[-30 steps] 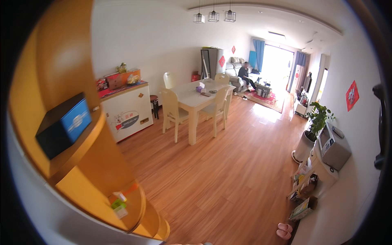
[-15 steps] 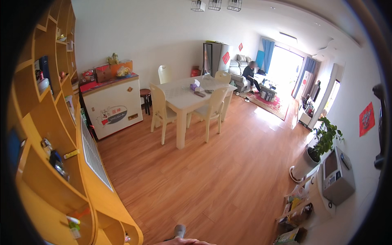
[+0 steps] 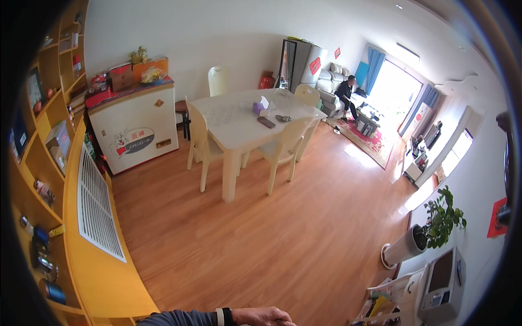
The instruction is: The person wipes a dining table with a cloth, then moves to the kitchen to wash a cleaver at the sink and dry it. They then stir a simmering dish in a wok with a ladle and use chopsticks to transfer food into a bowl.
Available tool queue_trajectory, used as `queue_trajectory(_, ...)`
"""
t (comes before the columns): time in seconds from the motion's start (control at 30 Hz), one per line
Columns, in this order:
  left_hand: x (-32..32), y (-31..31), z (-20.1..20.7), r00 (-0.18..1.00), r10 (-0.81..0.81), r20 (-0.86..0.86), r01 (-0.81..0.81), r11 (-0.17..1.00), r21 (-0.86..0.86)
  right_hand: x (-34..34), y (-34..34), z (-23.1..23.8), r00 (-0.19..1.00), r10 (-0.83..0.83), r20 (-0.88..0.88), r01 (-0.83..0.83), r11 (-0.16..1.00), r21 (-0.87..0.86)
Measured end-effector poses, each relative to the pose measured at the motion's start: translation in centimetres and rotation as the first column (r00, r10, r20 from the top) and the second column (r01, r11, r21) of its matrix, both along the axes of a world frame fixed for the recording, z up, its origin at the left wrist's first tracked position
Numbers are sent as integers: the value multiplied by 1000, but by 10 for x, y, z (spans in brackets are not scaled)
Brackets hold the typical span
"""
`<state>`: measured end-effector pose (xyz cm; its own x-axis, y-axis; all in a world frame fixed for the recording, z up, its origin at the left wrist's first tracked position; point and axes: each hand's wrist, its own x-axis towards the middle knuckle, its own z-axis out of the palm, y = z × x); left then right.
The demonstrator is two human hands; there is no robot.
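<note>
My left hand is at the lower edge, its forearm coming in from the left in a dark sleeve with a light-and-dark band at the wrist. The fingers are curled together, and their lower part is cut off by the picture's edge. Whether anything lies in them I cannot make out. My right hand is not distinguishable here. Nothing on the furniture is touched by the visible hand. Ahead stands a white dining table with a purple tissue box and a dark phone on it.
Cream chairs surround the table. A yellow shelf unit with a white grille lines the left. Behind it stands a white chest freezer. At right are a potted plant and a microwave. A person sits far off.
My view has shifted forward and turned; the shelf and table appear closer. More of my left forearm now shows. The foot seen earlier at the lower edge is out of view.
</note>
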<state>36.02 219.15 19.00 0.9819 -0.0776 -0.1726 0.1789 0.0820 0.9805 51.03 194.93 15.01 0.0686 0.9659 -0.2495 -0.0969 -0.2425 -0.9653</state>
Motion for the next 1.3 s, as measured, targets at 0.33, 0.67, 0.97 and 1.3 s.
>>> queue_trajectory(0.33, 169, 164, -29, 978, -29, -206, 42, 998, 56, 199, 169, -16, 997, -24, 74, 23, 1000, 16)
queue_trajectory(0.67, 240, 332, -10, 677, 715, -177, -736, 656, -167, 386, 353, 1, 997, 73, 16, -72, 996, -53)
queue_trajectory(0.97, 316, 493, -14, 512, 838, -191, -859, 502, -98, 569, 466, -29, 989, 56, -135, -80, 980, -184)
queue_trajectory(1.3, 421, 647, -9, 442, 866, -234, -897, 428, -110, 802, 283, 61, 740, -564, 366, 613, 344, -711)
